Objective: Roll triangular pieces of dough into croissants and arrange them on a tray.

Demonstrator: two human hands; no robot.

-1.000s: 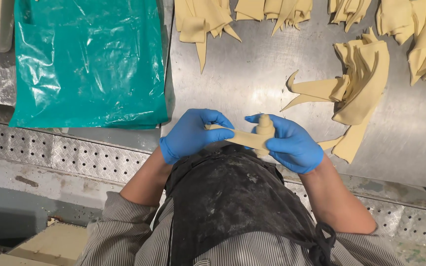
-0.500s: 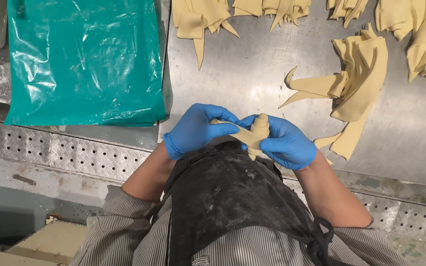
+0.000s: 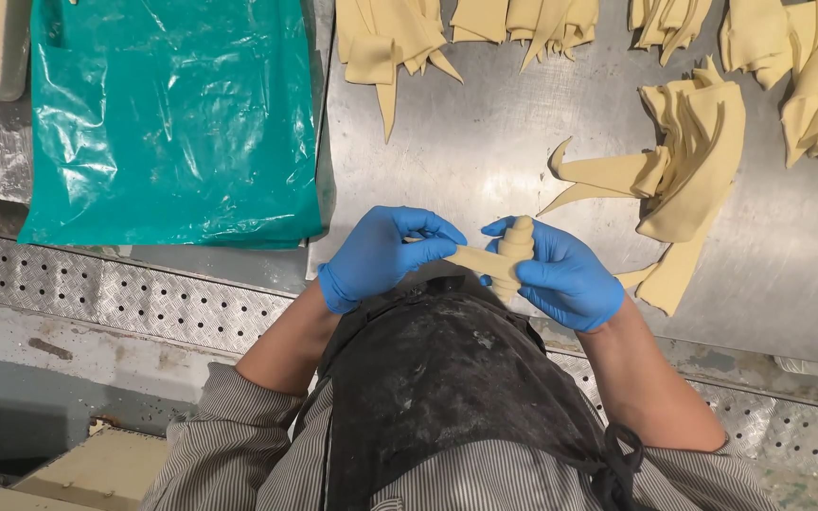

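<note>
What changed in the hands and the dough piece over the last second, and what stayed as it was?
The dough piece, stretched long between both hands before, is now rolled thicker at the right hand, with only a short tail left toward the left hand. Both hands keep hold. The cut dough stacks and green plastic sheet lie unchanged.

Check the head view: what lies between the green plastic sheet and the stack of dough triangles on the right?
Mostly bare metal table; in the head view, only a dough tip hangs into it.
</note>
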